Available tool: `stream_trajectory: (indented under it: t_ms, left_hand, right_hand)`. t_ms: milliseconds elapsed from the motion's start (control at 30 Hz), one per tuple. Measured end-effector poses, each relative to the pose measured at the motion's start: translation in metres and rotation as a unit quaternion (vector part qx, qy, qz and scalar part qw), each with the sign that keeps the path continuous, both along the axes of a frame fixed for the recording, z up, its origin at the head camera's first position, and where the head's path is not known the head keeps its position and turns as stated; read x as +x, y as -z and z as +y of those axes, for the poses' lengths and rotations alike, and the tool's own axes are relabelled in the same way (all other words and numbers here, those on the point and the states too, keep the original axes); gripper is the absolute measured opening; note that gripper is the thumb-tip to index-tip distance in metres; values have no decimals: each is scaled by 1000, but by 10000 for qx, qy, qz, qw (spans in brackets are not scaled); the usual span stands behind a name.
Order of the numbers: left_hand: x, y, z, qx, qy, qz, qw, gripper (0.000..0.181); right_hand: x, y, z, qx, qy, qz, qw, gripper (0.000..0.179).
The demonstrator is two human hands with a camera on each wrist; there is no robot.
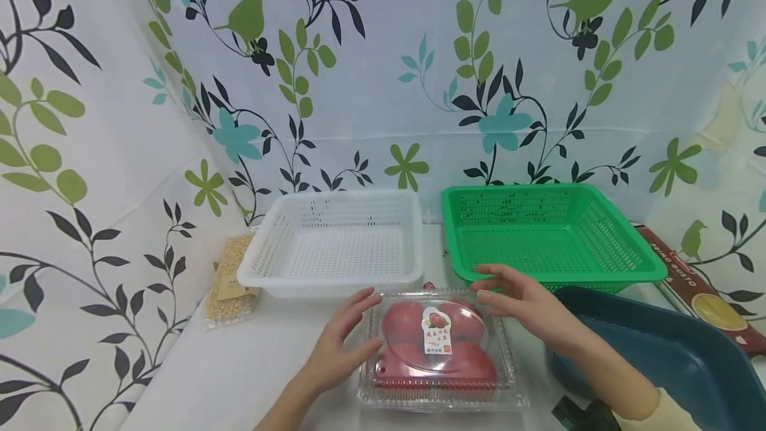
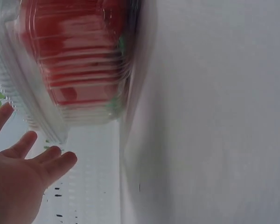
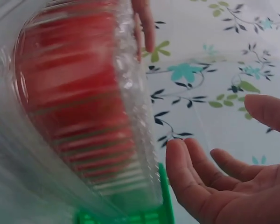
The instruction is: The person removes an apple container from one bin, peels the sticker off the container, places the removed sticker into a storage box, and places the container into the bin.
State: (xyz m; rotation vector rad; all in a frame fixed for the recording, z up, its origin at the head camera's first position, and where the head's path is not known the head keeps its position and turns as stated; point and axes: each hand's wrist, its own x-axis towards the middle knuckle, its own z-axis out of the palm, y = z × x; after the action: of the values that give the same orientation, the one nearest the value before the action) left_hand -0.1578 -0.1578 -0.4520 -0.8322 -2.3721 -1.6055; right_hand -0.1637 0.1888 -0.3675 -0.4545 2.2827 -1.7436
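A clear plastic clamshell box (image 1: 443,378) of large red tomatoes (image 2: 77,51), with a white label (image 1: 437,331) on its lid, stands on the white table. To its left is my left hand (image 1: 342,346), thumb and fingers spread toward the box's side; in the left wrist view its fingertips are close to the lid's rim. My right hand (image 1: 520,301) reaches in from the other side, its fingers over the box's far right corner in the head view. The right wrist view has those fingers loosely bent beside the box's edge, with nothing held.
Behind the box stand a white basket (image 1: 251,271) and a green basket (image 1: 622,245). A dark blue basin (image 1: 652,351) lies under my right forearm. Bagged yellow grains (image 1: 230,271) lie at the left, a red-brown packet (image 1: 706,288) at the right. Patterned cloth (image 1: 383,85) hangs behind.
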Motion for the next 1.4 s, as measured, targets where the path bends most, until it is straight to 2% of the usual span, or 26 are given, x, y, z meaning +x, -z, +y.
stream_trajectory:
  t_ms: [167, 300, 400, 533, 700, 900, 1100, 1267, 1400]
  left_hand:
    - [-2, 3, 9, -191, -286, 413, 9986, 53]
    - [-3, 4, 13, -233, -420, 431, 9979, 54]
    - [-3, 7, 13, -120, -358, 285, 9989, 54]
    - [-3, 10, 14, 114, -225, -75, 9997, 54]
    - [-3, 11, 15, 290, -187, -357, 9988, 53]
    - [-1, 10, 13, 382, -125, -390, 9984, 51]
    - [-2, 8, 12, 415, -118, -411, 9982, 50]
    - [-2, 9, 13, 430, -81, -466, 9980, 50]
    - [-2, 9, 13, 465, -34, -464, 9978, 50]
  right_hand:
    - [-10, 6, -20, 128, -294, 165, 9994, 58]
    - [-16, 13, -30, 160, -540, 236, 9981, 56]
    - [-19, 18, -36, 284, -719, 407, 9962, 52]
    - [-23, 23, -41, 570, -872, 645, 9925, 48]
    - [-26, 25, -43, 784, -993, 669, 9897, 51]
    - [-25, 27, -43, 977, -1033, 645, 9877, 51]
    - [-27, 31, -48, 1259, -1066, 1071, 9805, 48]
    - [-25, 30, -48, 1394, -969, 1181, 9784, 44]
    - [-24, 33, -49, 1583, -905, 1510, 9716, 36]
